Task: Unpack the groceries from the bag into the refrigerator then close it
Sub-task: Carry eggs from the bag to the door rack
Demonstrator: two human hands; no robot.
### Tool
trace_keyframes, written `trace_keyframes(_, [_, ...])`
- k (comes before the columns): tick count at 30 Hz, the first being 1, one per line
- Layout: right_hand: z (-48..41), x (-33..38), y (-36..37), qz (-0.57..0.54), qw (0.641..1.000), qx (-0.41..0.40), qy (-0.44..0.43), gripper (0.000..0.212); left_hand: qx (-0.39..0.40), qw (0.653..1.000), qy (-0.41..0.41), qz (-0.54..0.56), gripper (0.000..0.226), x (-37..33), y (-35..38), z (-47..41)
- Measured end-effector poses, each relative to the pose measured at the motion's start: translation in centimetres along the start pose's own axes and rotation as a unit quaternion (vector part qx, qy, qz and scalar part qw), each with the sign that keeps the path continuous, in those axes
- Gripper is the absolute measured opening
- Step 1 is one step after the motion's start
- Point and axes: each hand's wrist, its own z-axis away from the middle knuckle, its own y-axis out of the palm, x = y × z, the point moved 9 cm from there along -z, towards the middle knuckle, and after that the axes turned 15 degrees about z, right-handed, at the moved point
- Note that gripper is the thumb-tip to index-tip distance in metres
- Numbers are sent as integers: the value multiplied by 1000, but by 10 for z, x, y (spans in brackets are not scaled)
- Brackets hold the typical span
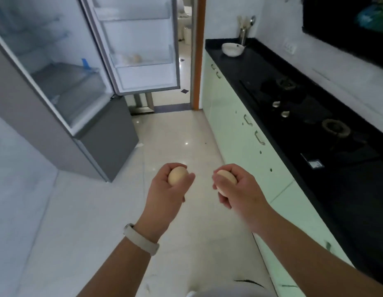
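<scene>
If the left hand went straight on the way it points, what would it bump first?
Nothing nearby. The left hand, holding an egg, points over open floor toward the doorway beside the fridge door; depth is unclear.

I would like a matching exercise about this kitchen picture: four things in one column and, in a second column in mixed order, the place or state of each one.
Things
1. beige oval egg nearer the cabinets
2. white round bowl
3. grey refrigerator door
4. pale wristband

Places and states
A. swung open
B. on the black counter
C. around the wrist of the left hand
D. gripped in the right hand

Pairs: 1-D, 2-B, 3-A, 4-C
</scene>
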Motion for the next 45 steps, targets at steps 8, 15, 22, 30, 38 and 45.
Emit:
trace_keyframes(8, [-74,47,99,-1,993,105,-49,2,-115,993,11,10,13,-16,-101,-36])
trace_keyframes(15, [-180,66,152,-18,988,147,-53,10,-163,986,20,-10,12,-23,-145,-129])
trace_keyframes(22, [-320,105,164,-45,989,136,-46,13,-155,987,2,-47,13,-48,-146,-268])
trace_keyframes(30, [-432,158,173,-44,989,129,-63,6,-131,989,24,-57,13,-90,-140,-384])
trace_keyframes(38, [-508,181,198,-28,993,102,-50,6,-99,993,31,-48,13,-101,-161,-489])
trace_keyframes(45, [-590,203,242,-19,998,47,-21,6,-42,999,26,-20,13,-101,-196,-603])
